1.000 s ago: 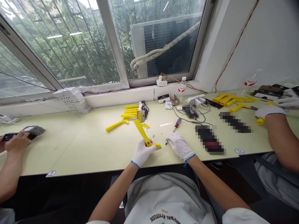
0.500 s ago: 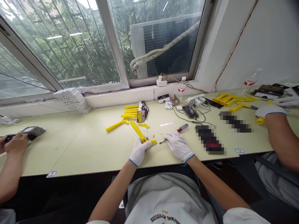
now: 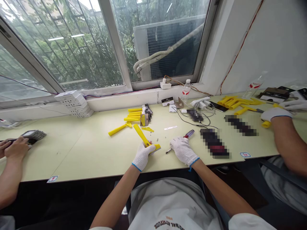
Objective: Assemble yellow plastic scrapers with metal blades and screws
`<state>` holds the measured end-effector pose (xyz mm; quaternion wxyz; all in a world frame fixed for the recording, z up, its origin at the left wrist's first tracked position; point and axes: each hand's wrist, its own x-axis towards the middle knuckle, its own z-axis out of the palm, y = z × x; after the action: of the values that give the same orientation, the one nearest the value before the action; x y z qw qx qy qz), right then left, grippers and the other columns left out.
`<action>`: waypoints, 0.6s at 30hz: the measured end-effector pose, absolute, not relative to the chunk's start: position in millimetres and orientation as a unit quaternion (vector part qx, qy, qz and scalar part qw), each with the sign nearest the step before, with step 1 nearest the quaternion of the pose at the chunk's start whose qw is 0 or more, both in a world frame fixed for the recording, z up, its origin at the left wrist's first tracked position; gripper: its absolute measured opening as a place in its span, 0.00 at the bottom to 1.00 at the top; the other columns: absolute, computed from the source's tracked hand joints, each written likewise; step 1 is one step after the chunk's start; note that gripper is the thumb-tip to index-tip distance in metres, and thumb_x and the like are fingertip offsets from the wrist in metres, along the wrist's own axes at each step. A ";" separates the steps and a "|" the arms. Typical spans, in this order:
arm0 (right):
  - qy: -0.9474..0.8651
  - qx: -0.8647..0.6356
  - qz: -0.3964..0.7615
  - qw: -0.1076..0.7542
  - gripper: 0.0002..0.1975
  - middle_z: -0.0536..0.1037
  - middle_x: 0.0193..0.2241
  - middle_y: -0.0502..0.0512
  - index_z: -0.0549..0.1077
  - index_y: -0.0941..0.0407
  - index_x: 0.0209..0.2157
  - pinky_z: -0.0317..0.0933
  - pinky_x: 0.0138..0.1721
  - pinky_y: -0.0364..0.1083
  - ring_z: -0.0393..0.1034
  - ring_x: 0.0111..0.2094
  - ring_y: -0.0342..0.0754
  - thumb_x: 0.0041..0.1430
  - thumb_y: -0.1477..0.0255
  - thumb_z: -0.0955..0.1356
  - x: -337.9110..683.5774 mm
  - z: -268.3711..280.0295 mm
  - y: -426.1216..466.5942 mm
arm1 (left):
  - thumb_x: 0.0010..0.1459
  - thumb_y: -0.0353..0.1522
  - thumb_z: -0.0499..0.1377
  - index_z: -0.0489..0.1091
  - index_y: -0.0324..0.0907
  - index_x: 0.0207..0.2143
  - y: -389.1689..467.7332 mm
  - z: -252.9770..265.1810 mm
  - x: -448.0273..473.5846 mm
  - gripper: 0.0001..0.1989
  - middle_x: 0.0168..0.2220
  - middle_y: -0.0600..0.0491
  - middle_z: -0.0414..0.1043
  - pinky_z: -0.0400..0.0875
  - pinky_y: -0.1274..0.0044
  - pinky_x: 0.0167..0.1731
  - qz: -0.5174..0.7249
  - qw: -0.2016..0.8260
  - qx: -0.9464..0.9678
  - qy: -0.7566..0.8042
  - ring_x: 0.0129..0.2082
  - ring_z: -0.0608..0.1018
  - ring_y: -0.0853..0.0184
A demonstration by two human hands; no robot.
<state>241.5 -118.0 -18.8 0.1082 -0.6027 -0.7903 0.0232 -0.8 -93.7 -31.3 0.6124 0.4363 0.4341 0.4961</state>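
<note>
Your L hand is closed round the yellow scraper near its head, thumb across it, handle pointing up & away from you. Scraper's held just above the worktop, near edge, approx. centre. Your R hand is curled over the screwdriver: handle sticks out on the far R side, tip out on the L. Exact finger placement under the glove: can't tell.

Change vs 1 s ago: driver has swung from pointing mostly away to lying slantwise, tip twd the scraper head; scraper also shifted slightly L & its handle tips further L. Last half sec: scraper abt the same, driver tip pulled a bit twd you.

Meaning (my read): driver's being re-gripped/lined up; tip & scraper are still apart, so no screw's being turned rn. Loose yellow piece & tiny metal bits lie just beyond scraper, untouched.
</note>
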 end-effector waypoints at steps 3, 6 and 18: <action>-0.793 -0.600 0.026 0.107 0.22 0.75 0.59 0.62 0.74 0.58 0.60 0.71 0.60 0.56 0.73 0.57 0.52 0.73 0.58 0.70 241.9 -19.1 -119.0 | 0.48 0.37 0.72 0.70 0.44 0.40 -93.9 -30.5 -0.3 0.19 0.32 0.58 0.68 0.65 0.77 0.29 0.495 0.613 0.438 0.433 0.29 0.70 0.71; -0.796 -0.595 0.029 0.109 0.22 0.75 0.58 0.62 0.74 0.58 0.60 0.71 0.60 0.56 0.73 0.57 0.52 0.73 0.58 0.70 243.8 -19.1 -119.1 | 0.48 0.37 0.72 0.70 0.44 0.40 -93.7 -31.2 0.4 0.20 0.32 0.58 0.69 0.65 0.77 0.29 0.498 0.608 0.439 0.436 0.28 0.70 0.70; -0.806 -0.583 0.030 0.099 0.22 0.74 0.61 0.63 0.74 0.58 0.60 0.70 0.62 0.58 0.72 0.59 0.53 0.73 0.59 0.70 246.4 -27.3 -114.2 | 0.48 0.36 0.72 0.70 0.43 0.40 -100.8 -24.7 5.4 0.19 0.33 0.57 0.68 0.66 0.77 0.33 0.489 0.563 0.477 0.465 0.31 0.70 0.69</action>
<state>246.4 -114.2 -27.3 0.0989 -0.5825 -0.8062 0.0298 5.4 -100.8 -24.7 0.5631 0.4773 0.4649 0.4888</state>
